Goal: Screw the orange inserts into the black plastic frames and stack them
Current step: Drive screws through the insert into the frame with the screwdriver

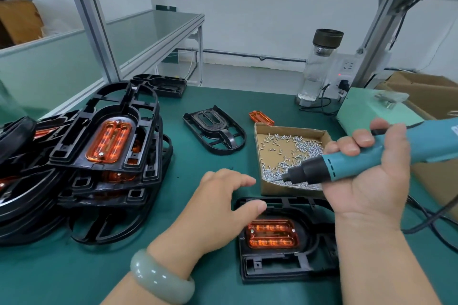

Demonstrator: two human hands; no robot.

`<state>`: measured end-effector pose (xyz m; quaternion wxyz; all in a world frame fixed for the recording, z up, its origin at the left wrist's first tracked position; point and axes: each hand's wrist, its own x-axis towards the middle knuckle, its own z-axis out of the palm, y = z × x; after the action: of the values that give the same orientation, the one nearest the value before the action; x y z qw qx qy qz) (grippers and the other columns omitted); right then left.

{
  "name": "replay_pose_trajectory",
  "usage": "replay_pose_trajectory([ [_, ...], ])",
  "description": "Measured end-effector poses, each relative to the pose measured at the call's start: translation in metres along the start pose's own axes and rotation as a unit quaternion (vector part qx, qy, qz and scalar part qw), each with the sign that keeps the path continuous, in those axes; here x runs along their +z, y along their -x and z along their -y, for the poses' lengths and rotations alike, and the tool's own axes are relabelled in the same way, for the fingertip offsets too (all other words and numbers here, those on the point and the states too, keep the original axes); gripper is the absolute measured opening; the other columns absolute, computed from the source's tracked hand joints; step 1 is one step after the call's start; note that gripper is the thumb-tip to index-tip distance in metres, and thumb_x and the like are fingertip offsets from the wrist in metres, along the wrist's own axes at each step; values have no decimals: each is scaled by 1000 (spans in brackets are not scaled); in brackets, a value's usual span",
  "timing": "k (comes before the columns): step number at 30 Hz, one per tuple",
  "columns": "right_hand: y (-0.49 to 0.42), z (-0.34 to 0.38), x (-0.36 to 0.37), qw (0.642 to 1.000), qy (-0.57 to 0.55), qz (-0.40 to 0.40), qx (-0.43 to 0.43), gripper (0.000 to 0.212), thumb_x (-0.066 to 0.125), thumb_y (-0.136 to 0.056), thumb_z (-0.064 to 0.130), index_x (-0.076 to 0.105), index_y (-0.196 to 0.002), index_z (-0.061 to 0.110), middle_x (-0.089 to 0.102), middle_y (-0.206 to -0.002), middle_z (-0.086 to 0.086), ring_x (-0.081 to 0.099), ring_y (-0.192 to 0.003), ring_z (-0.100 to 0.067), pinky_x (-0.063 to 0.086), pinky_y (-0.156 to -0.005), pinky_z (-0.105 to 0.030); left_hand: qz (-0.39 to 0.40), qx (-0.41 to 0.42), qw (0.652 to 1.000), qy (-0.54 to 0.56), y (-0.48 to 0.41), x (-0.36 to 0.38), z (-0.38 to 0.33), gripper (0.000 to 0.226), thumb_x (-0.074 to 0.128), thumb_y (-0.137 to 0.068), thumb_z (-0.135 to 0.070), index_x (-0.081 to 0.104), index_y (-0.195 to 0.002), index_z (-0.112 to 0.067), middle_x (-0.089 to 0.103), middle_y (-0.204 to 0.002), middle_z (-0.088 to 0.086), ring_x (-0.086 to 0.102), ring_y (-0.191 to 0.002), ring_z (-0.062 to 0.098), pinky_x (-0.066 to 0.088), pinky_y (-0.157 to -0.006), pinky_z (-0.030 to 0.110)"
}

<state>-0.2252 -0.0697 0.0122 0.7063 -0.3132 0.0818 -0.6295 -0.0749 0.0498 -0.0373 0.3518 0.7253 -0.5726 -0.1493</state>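
A black frame (277, 267) with an orange insert (272, 234) seated in it lies on the green mat in front of me. My left hand (218, 205) hovers relaxed over the frame's left end, thumb near its edge, holding nothing. My right hand (366, 176) grips a teal electric screwdriver (347, 163), whose tip points into a cardboard tray of screws (292, 156). On the left stands a pile of finished frames (106, 146), the top one showing its orange insert. An empty black frame (215, 131) and a loose orange insert (261, 117) lie further back.
A glass bottle (317, 67) and a power strip (344, 72) stand at the back right, beside a pale green box (371, 109) and cardboard cartons (426, 91). The screwdriver's black cable (431, 218) trails at the right. An aluminium post (96, 32) rises at the left.
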Motion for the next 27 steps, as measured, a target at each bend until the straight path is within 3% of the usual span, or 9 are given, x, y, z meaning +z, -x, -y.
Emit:
replay_pose_trajectory([
  [5, -4, -6, -2, 996, -42, -74, 18, 18, 59, -84, 41, 52, -85, 25, 49, -61, 12, 46, -52, -3, 44, -61, -20, -58, 4, 998, -8, -4, 6, -6, 36, 61, -85, -39, 57, -121, -36, 54, -102, -28, 41, -103, -5, 26, -85, -1],
  [10, -7, -8, -2, 992, -52, -111, 30, 17, 60, -85, 39, 51, -83, 25, 48, -60, 13, 46, -52, -3, 44, -61, -19, -12, 32, 999, -17, -4, 10, -18, 41, 62, -86, -37, 54, -126, -37, 59, -108, -24, 51, -108, -2, 38, -97, 19],
  [16, -8, -6, -6, 988, -72, -136, 33, 18, 64, -81, 38, 52, -81, 25, 47, -62, 12, 46, -53, -3, 43, -62, -20, 16, 51, 994, -96, -7, 13, -22, 38, 57, -88, -38, 54, -126, -37, 60, -114, -13, 49, -110, 8, 40, -96, 28],
  [27, -12, -9, -18, 976, -103, -189, 33, 23, 69, -69, 36, 52, -78, 24, 47, -61, 13, 47, -52, -3, 44, -63, -18, -3, 71, 981, -181, 3, -4, -29, 31, 43, -97, -33, 51, -127, -35, 51, -121, -11, 41, -114, 11, 32, -97, 21],
])
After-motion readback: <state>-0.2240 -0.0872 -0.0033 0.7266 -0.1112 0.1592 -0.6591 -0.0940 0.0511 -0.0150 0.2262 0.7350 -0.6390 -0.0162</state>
